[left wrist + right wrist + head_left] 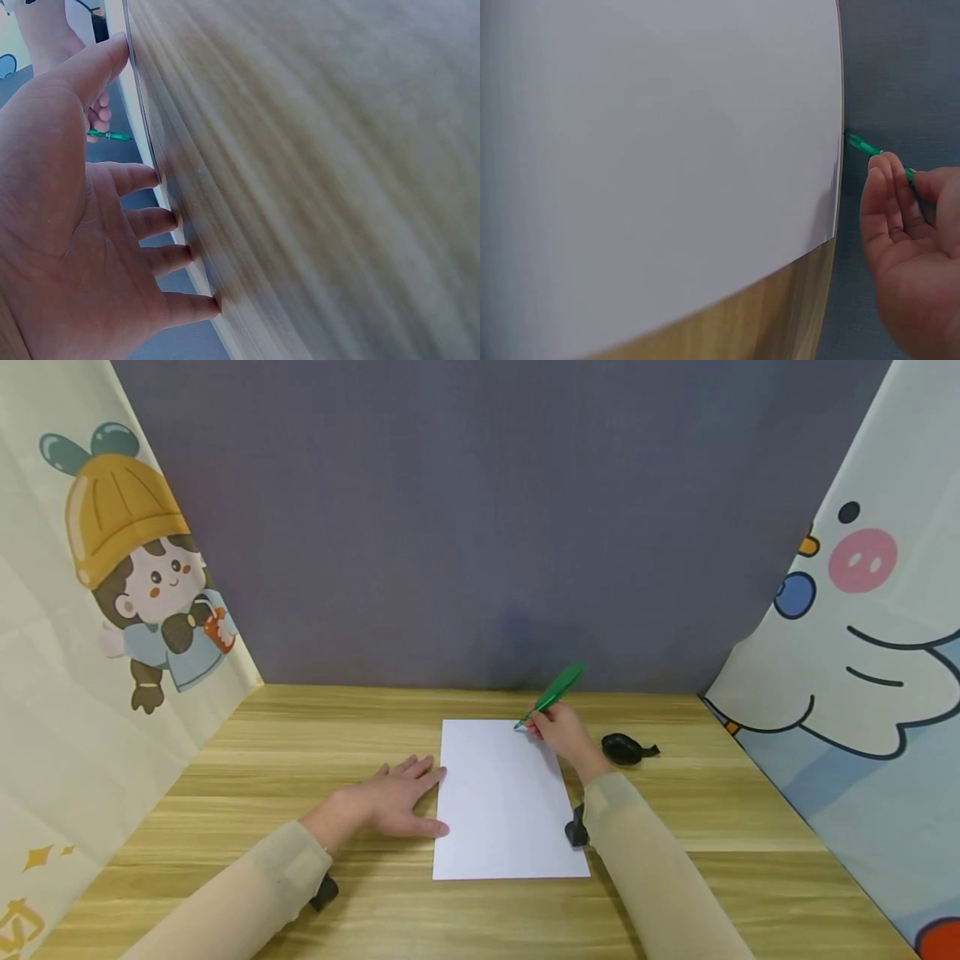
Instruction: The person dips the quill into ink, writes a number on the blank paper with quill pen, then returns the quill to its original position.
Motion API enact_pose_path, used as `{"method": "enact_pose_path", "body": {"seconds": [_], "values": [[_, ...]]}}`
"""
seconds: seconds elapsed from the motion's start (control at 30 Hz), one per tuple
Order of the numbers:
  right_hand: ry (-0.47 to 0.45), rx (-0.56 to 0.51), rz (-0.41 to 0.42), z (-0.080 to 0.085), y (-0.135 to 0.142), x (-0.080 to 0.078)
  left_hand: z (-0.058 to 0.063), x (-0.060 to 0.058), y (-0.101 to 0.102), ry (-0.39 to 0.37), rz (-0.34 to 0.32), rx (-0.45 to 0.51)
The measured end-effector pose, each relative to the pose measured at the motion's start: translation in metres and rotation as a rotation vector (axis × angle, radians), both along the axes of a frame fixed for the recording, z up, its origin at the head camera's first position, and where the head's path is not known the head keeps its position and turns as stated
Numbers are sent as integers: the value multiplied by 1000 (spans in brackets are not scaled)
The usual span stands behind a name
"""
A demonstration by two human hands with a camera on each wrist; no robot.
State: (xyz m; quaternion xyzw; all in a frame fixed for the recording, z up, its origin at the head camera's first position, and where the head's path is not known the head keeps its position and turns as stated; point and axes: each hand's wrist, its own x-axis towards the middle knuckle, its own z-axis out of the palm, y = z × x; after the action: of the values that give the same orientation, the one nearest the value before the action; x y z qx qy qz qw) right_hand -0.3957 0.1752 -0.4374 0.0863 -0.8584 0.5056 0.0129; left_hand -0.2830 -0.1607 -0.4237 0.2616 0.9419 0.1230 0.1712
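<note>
A white sheet of paper (502, 810) lies on the wooden table in the head view. My right hand (566, 735) pinches a green pen (558, 687) above the sheet's far right part, its tip at or close to the paper near the far edge. In the right wrist view the green pen (864, 144) slants out of the curled fingers of my right hand (915, 247). My left hand (397, 797) rests with spread fingers on the table, thumb and a fingertip at the paper's left edge. The left wrist view shows the palm of my left hand (82, 225).
To the right of the paper lies a small black round object with a short tail (624, 749). A grey-blue panel (480, 527) stands behind the table (285, 777). Printed cartoon sheets hang at left (45, 693) and right (922, 568).
</note>
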Motion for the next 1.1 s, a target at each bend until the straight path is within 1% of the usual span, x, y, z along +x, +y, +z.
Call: {"method": "enact_pose_path", "body": {"seconds": [0.4,0.77,1.1], "values": [[14,21,-1,-1,-1,1,2,1,0,-4,2,7],[7,26,-10,-2,-1,0,-1,0,0,4,2,0],[-11,15,-14,-1,-1,0,0,0,0,6,3,1]]}}
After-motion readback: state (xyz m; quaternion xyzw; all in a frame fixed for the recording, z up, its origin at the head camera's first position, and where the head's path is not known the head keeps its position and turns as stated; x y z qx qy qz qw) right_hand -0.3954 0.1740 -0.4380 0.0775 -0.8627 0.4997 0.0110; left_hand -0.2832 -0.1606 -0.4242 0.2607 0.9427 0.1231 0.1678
